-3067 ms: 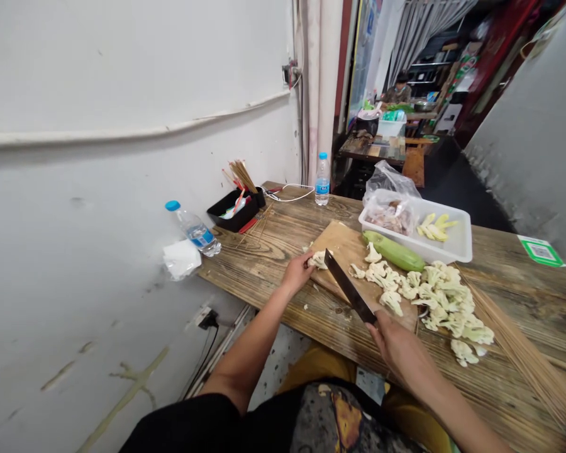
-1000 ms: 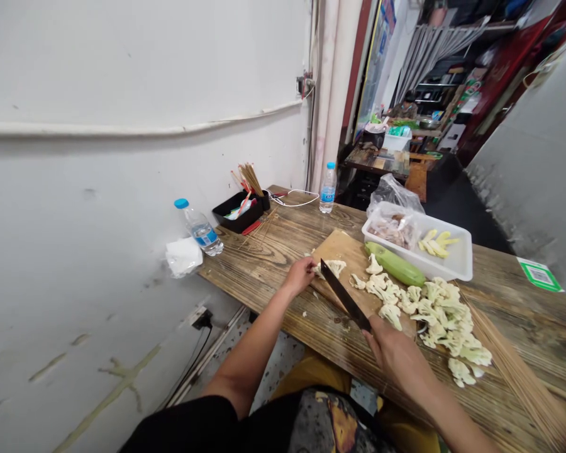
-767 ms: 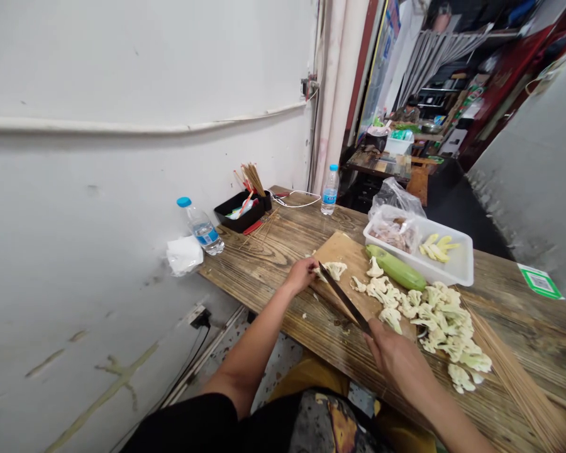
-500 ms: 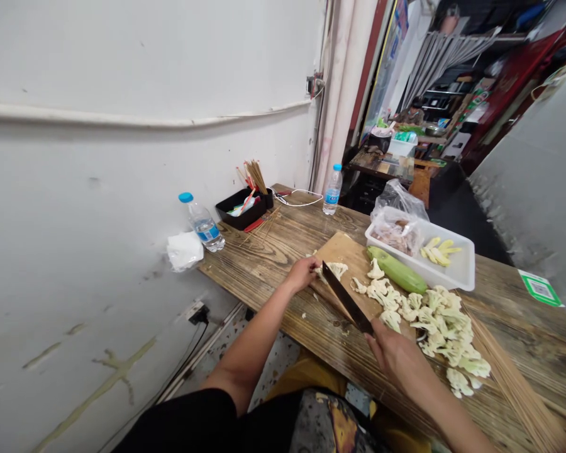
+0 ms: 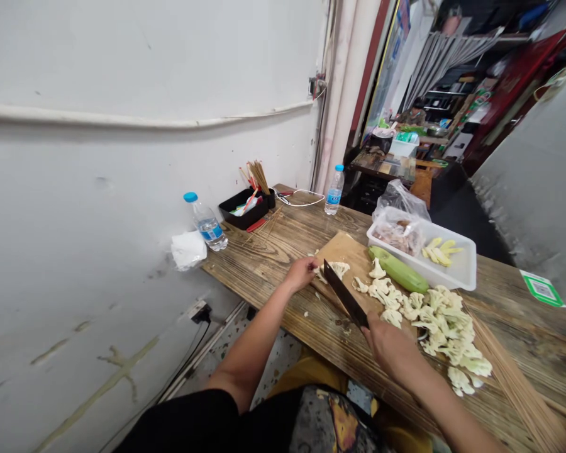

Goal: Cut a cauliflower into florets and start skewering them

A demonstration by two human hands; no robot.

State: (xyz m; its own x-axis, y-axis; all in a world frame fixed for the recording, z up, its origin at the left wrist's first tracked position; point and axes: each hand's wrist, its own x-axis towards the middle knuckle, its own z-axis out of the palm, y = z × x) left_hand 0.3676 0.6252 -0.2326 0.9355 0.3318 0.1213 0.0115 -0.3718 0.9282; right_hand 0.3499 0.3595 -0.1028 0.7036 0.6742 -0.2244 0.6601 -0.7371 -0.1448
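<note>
My left hand (image 5: 302, 273) is closed on the near end of a cauliflower piece (image 5: 338, 270) at the left side of the wooden cutting board (image 5: 343, 241). In my right hand (image 5: 387, 341) is the handle of a dark-bladed knife (image 5: 343, 293). The blade slants up and left across the board, its tip against or just over the cauliflower; I cannot tell whether it cuts in. Cut cauliflower florets (image 5: 446, 324) are heaped on the board's right part and onto the table. A green zucchini (image 5: 398, 269) lies along the board's far edge.
Behind the board stands a white tray (image 5: 469, 264) with bagged meat and yellow-white slices. Bamboo skewers (image 5: 509, 371) lie at right. Two water bottles (image 5: 210, 229) and a black box (image 5: 240, 217) stand farther left. A person (image 5: 412, 113) sits at a distant table.
The knife and my right hand have shifted very slightly to the left. My left hand keeps its hold on the cauliflower. The camera view has moved a little.
</note>
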